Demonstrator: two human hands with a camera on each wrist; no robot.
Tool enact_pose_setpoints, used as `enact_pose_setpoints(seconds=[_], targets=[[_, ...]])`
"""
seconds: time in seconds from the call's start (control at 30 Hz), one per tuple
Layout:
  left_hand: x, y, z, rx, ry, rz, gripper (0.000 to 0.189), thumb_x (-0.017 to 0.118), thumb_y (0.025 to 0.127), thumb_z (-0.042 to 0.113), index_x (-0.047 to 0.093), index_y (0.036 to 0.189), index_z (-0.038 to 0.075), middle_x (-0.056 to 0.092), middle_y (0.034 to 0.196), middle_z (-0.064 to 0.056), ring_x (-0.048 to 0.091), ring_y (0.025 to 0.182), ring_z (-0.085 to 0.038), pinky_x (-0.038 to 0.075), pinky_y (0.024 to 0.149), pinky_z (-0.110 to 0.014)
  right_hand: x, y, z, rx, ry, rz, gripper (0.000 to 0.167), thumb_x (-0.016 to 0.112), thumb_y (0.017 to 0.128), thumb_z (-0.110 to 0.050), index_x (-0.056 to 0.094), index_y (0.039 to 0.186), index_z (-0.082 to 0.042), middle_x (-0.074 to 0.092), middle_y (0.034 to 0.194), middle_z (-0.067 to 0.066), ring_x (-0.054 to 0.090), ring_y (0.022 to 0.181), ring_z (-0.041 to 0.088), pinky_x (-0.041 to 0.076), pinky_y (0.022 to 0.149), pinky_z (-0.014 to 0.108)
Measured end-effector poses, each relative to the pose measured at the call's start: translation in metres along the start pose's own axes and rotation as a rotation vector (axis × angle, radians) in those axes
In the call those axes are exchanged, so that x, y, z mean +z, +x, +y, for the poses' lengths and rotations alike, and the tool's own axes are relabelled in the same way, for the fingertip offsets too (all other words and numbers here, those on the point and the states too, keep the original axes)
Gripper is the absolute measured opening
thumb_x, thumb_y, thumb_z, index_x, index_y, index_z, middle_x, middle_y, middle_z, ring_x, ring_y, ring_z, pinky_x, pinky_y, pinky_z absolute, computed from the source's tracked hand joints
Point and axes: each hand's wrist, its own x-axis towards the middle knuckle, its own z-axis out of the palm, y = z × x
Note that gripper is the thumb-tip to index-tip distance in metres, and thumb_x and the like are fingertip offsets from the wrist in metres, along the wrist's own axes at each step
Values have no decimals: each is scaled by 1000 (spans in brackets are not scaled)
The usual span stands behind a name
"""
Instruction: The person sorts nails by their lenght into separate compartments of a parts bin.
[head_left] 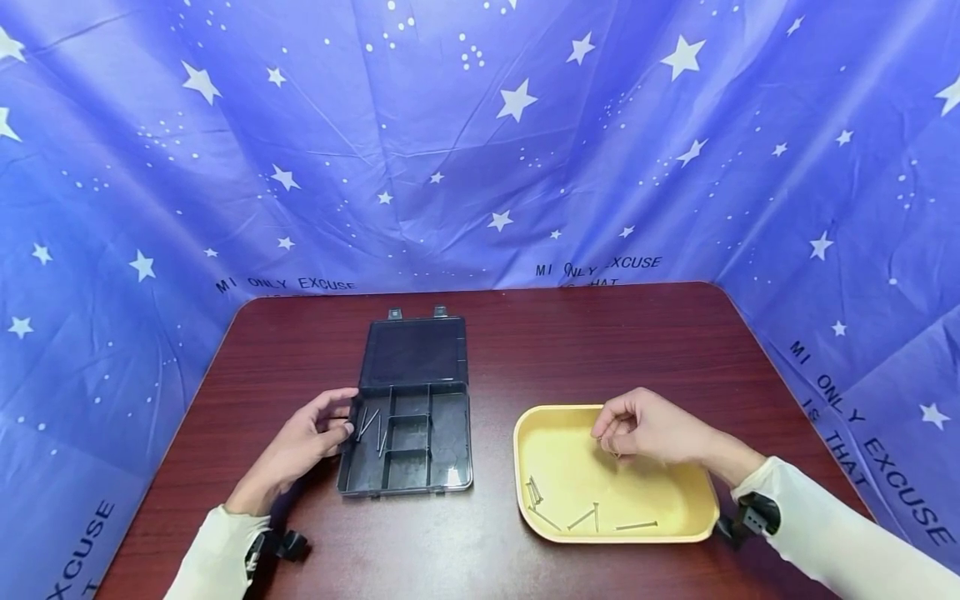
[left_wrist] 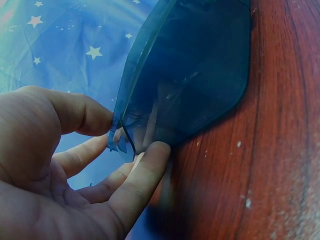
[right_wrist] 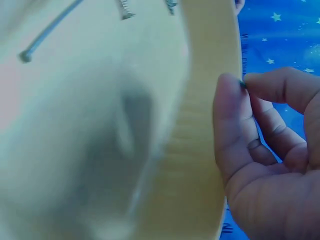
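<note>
My left hand grips the left edge of a dark, see-through compartment box, its lid folded back flat. Up close, my thumb and fingers pinch the box wall near a corner. Several thin nails lie in the long left compartment. Over the back of a yellow tray, my right hand pinches a small thin metal piece between thumb and forefinger. Most of it is hidden by the fingers; I cannot tell its kind.
Several loose nails and threaded screws lie in the tray, mostly along its near side, one nail at the front. Box and tray stand apart on the dark red wooden table. A blue star-patterned cloth hangs around the table.
</note>
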Motion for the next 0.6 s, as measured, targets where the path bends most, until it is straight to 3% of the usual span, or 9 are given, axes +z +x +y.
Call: enact_pose_setpoints(seconds=[0.1, 0.3, 0.6], targets=[[-1, 0, 0, -5, 0, 1, 60, 66, 101, 3, 44, 156, 8, 51, 143, -29, 63, 105, -11, 58, 70, -29, -5, 2, -7, -31, 31, -1, 23, 71, 91, 4, 66, 108, 19, 74, 89, 28, 76, 69, 21, 64, 69, 40], [-1, -1, 1, -3, 2, 5, 59, 66, 102, 4, 45, 156, 9, 51, 143, -29, 63, 106, -12, 58, 71, -30, -18, 5, -35, -103, 4, 68, 20, 70, 90, 8, 70, 109, 11, 76, 88, 3, 73, 80, 11, 63, 74, 30], [0, 1, 1, -15, -7, -6, 60, 66, 101, 4, 44, 156, 9, 51, 143, -28, 62, 106, -13, 58, 71, -30, -29, 10, -77, -218, 58, 199, 13, 69, 95, 9, 71, 107, 8, 77, 91, 3, 75, 80, 14, 65, 74, 35]])
